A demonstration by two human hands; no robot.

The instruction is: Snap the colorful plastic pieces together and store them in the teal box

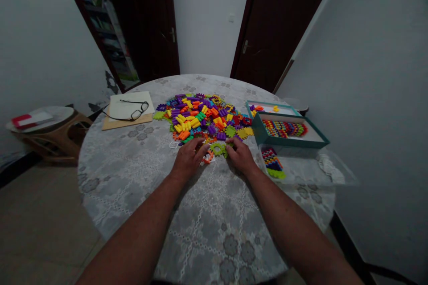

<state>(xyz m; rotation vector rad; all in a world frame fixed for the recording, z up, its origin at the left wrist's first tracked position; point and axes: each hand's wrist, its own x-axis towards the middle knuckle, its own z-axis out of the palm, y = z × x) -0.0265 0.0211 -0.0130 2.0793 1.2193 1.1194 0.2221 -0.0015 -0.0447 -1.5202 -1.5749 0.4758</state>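
My left hand (189, 159) rests low at the near edge of a heap of coloured plastic pieces (190, 120), its curled fingers apart beside an orange gear piece (208, 157). No piece shows clearly in its grasp. Opposite it, my right hand (241, 156) has its thumb and fingers closed at the edge of a lime green gear piece (227, 150). Another lime green gear ring (217, 149) lies flat between the two hands. Purple, yellow, orange and green connector pieces mix with toothed gears in the heap. A small white frame piece (173, 145) lies left of my left hand.
On the right, a teal-edged box (294, 142) holds rows of coloured pieces, with its lid (267, 103) behind and a clear plastic tray (310, 173) in front. Eyeglasses (135, 115) lie on a board with paper (110, 125) at left. A stool (63, 140) stands beyond the round table.
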